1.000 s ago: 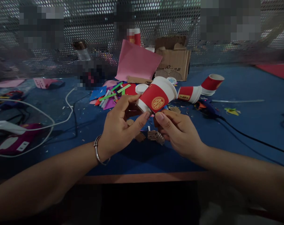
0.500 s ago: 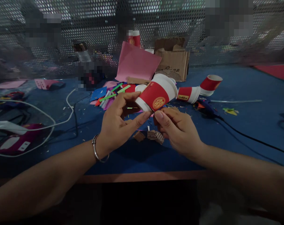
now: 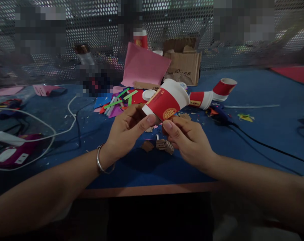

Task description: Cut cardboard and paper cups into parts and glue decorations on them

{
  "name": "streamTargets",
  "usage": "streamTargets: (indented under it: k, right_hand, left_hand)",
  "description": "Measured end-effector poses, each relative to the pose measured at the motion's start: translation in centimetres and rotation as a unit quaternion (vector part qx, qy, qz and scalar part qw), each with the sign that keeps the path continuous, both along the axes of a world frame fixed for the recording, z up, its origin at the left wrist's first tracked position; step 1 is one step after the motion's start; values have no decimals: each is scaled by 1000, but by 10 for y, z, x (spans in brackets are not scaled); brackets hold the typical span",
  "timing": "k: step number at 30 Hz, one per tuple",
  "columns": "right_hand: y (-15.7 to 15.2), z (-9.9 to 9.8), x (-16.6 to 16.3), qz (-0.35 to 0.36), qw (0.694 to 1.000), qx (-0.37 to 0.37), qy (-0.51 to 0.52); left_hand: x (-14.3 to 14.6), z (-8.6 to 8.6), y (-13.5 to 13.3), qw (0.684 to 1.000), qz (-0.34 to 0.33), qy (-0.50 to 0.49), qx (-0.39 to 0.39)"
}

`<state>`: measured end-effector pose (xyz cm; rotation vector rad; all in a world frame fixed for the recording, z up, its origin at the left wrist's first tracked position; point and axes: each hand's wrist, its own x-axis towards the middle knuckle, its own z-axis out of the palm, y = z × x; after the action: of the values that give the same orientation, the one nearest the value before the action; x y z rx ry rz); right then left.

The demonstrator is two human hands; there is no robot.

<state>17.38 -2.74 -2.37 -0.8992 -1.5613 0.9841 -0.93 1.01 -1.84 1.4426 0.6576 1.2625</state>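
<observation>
A red and white paper cup [image 3: 164, 103] is held tilted above the table, its rim toward the upper right. My left hand [image 3: 128, 129] grips its base between thumb and fingers. My right hand [image 3: 189, 137] is closed in a pinch at the cup's lower side, thumb against the fingers; whether it also holds something small there I cannot tell. Beneath the hands lie torn cardboard pieces [image 3: 164, 145]. Just beyond the cup, coloured paper strips [image 3: 117, 102] are heaped beside a white round lid-like piece [image 3: 149, 95].
Two more cups, one on its side [image 3: 201, 99] and another [image 3: 224, 89], are at the right near a dark blue glue gun [image 3: 219, 114] with a black cord. Behind stand pink paper [image 3: 145, 65] and a cardboard box [image 3: 182, 68]. A purple power strip [image 3: 16, 150] with white cable lies left.
The cup has turned slightly in my fingers, so its printed emblem sits lower and more of the yellow panel shows. My left thumb has shifted along the base. The view has moved slightly.
</observation>
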Motion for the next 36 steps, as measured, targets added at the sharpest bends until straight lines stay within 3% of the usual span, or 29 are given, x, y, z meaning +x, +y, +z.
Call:
streamTargets:
  k: [6, 10, 17, 20, 29, 32, 36]
  right_hand:
    - [-2, -1, 1, -12, 1000, -2, -28]
    - [-1, -1, 1, -14, 999, 4, -39]
    - [1, 0, 0, -21, 999, 12, -32]
    - [1, -2, 0, -23, 999, 2, -24]
    - [-2, -4, 0, -17, 999, 15, -29]
    - [-2, 1, -1, -22, 998, 35, -36]
    - [-2, 7, -2, -33, 997, 55, -46]
  left_hand:
    - [-4, 1, -1, 981, 65, 108, 146]
    - [-4, 0, -4, 971, 93, 148, 163]
    - [1, -2, -7, 974, 110, 135, 142]
    - [0, -4, -7, 968, 112, 141, 173]
    - [-13, -3, -4, 883, 191, 254, 345]
    - [-12, -2, -5, 902, 173, 240, 316]
    - [-6, -5, -5, 965, 109, 141, 194]
